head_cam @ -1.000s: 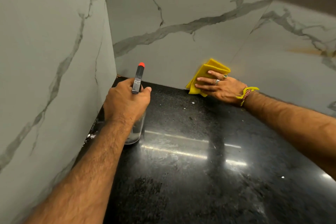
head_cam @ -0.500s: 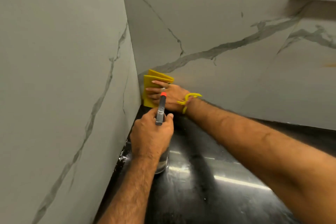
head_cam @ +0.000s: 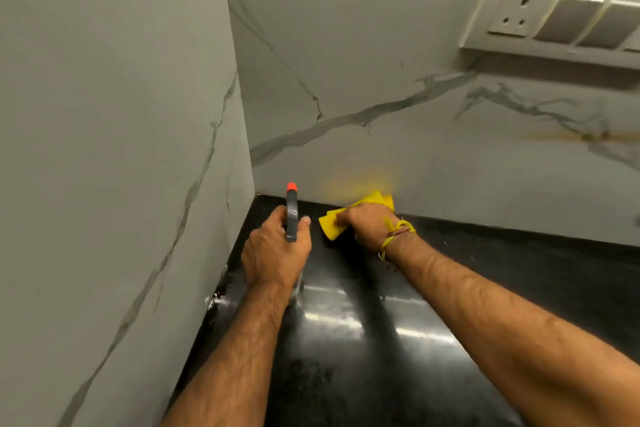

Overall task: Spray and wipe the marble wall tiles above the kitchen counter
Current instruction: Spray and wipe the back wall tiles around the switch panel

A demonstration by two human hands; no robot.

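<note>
The left hand (head_cam: 277, 250) is clenched round the neck of a clear plastic spray bottle with a grey trigger head and orange nozzle tip (head_cam: 291, 211). The head sticks up out of the fist between thumb and fingers, and the nozzle points toward the back wall. The bottle's body is mostly hidden below the hand, with a little clear plastic showing under the wrist, close above the glossy black stone counter (head_cam: 398, 340); whether it touches the counter cannot be told.

Just to the right of that fist, the right hand (head_cam: 369, 224) grasps a bunched yellow cleaning cloth (head_cam: 332, 224), fingers curled over it. The cloth pokes out to the left of the knuckles and beyond them, at the foot of the white grey-veined marble wall tiles (head_cam: 346, 62), where tile meets counter. The cloth's upper edge is blurred against the tile.

A yellow thread band (head_cam: 398, 232) circles the right wrist. A cream socket and switch plate (head_cam: 554, 14) sits on the tiles high to the right of both hands.
</note>
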